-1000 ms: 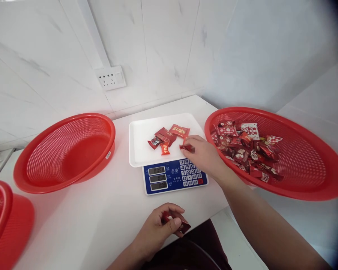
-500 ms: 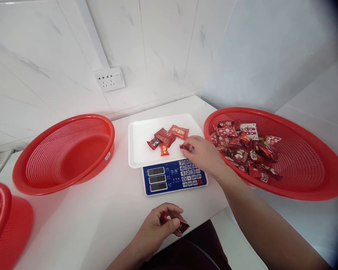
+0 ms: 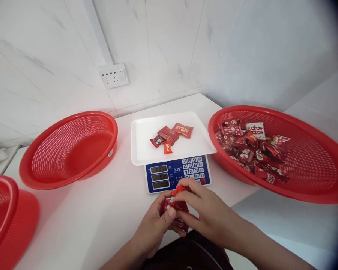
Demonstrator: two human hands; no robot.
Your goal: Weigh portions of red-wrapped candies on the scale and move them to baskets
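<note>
Bare hands (image 3: 209, 206), dark clothing (image 3: 169, 259), pale piping (image 3: 207, 252)

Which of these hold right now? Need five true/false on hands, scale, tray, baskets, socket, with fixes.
1. The left hand and right hand meet at the near side of the scale, holding red packets. True.
2. The scale's keypad is left of its displays. False: the displays are left, the keypad right.
3. Wrapped sweets lie on the white tray. True.
4. The wall socket is behind the right-hand basket. False: the wall socket is well to its left.
5. The right-hand basket holds a wrapped pile. True.
</note>
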